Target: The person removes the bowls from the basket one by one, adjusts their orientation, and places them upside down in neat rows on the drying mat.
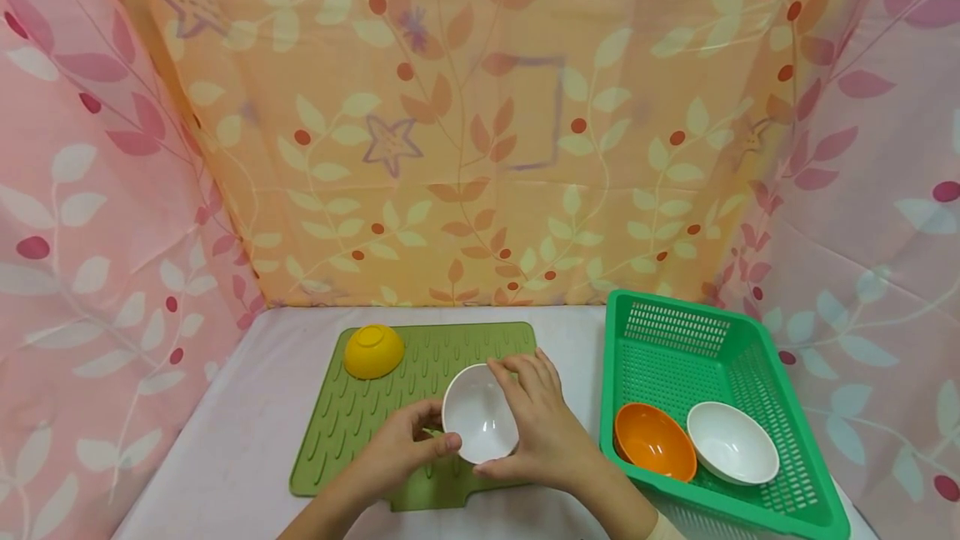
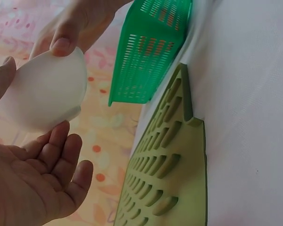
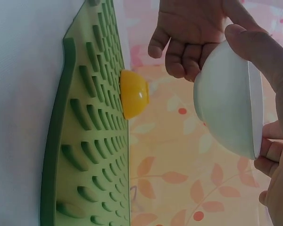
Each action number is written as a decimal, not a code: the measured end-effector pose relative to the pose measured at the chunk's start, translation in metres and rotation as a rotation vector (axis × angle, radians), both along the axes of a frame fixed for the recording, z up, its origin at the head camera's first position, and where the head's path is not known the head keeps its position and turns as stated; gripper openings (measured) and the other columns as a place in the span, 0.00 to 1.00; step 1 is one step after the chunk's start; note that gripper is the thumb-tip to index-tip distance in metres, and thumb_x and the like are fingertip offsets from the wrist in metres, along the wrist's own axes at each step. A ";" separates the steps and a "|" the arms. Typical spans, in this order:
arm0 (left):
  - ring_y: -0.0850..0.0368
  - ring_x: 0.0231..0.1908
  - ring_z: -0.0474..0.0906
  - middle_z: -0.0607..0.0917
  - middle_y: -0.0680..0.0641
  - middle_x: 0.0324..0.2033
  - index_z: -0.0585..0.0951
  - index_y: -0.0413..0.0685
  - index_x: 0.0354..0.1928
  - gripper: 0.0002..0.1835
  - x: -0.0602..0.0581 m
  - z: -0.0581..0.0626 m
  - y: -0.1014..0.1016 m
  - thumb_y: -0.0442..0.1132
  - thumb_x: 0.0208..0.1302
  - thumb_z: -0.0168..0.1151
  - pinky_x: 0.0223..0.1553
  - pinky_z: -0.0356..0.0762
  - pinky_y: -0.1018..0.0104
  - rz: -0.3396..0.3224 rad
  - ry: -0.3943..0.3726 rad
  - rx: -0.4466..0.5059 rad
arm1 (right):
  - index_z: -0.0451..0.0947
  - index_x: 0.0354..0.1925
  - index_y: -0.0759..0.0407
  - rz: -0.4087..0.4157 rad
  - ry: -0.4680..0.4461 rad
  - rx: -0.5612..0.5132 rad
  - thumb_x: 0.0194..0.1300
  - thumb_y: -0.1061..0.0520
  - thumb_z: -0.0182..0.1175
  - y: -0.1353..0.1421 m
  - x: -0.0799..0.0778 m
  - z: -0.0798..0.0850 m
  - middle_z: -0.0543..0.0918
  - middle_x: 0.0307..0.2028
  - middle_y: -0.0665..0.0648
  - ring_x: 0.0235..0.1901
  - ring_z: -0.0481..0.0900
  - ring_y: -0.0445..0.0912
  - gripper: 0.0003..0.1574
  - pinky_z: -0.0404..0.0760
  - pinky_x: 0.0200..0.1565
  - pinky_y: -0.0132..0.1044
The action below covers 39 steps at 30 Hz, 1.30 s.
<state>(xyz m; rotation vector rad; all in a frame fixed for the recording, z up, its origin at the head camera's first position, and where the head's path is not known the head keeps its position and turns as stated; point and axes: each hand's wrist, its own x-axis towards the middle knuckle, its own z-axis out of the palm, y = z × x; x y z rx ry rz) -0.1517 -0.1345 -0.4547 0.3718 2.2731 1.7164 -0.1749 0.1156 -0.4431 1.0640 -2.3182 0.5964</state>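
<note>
Landmark: the green mat (image 1: 330, 448), spread on a white cloth (image 1: 217, 457).

Item, white bowl (image 1: 482, 419), in hand: raised above the near right part of the mat, not touching it; mouth up, foot down. Round, so no long axis to follow.

Item, right hand (image 1: 546, 432): arched around the bowl's right side, thumb and fingers spread apart at the rim and gripping it.

Item, left hand (image 1: 401, 444): at the bowl's left side, thumb by the rim, bent fingertips at the foot, lightly pinching; how much weight it bears cannot be told.

Governing relation, as judged: the bowl lies directly between the two palms, neither hand nearer, the right with the fuller hold.

Item, yellow bowl (image 1: 373, 352): upside down on the mat's far left corner.

Item, green basket (image 1: 667, 373): right of the mat, holding an orange bowl (image 1: 655, 444) and, beside it, a second white bowl (image 1: 733, 444).
</note>
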 end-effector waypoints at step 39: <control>0.48 0.44 0.81 0.81 0.39 0.57 0.73 0.40 0.68 0.36 0.002 0.013 -0.005 0.43 0.61 0.76 0.46 0.83 0.60 0.106 -0.054 0.144 | 0.56 0.79 0.53 -0.025 -0.077 -0.065 0.46 0.24 0.75 0.001 0.002 0.005 0.66 0.72 0.55 0.71 0.62 0.51 0.73 0.47 0.75 0.61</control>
